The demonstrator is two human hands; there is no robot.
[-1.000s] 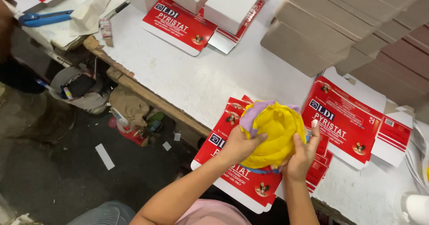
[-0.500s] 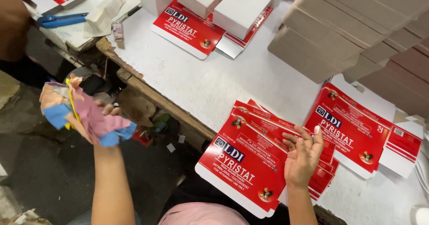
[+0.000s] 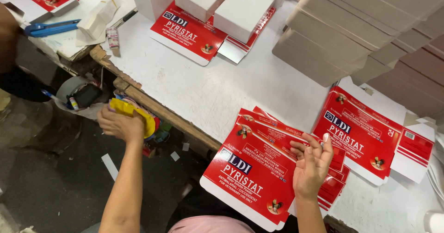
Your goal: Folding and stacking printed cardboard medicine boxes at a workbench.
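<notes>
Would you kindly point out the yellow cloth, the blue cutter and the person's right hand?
yellow cloth (image 3: 138, 114): head view, its bunched edge past the fingers.
blue cutter (image 3: 51, 28): head view, mid-handle.
right hand (image 3: 313, 164): head view, the palm.

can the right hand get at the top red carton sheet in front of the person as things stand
Probably yes. The right hand is empty with fingers open, hovering just over the right edge of the red carton sheet, which lies on top of its stack with nothing covering it. The left hand, off the table edge, holds a yellow cloth.

Packing workshop: flat red cartons (image 3: 252, 182) stacked on worn table (image 3: 203, 94).
</notes>
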